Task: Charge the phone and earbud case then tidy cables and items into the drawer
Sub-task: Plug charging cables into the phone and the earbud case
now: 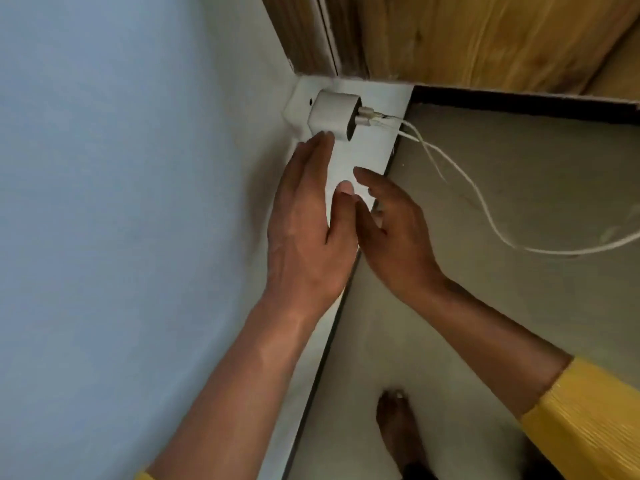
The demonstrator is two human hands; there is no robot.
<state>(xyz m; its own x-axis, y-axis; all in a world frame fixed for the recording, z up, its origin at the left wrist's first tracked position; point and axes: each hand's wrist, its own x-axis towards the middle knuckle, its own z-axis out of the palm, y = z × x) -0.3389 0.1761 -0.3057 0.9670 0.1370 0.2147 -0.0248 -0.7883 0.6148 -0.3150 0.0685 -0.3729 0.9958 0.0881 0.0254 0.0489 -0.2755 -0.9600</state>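
While the charger (334, 114) sits in the wall socket (298, 103) with both cables (485, 209) plugged in, both hands are open—left hand (304, 237) fingertips touching it, right hand (391, 230) empty; press the charger squarely home—don't tug the leads.

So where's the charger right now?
The charger sits in the wall socket at upper centre, just above the left hand, with two cables running right.

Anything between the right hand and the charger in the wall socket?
Nothing: in the head view only bare white wall trim separates the right hand from the charger; the left hand fingertips reach just beside it.
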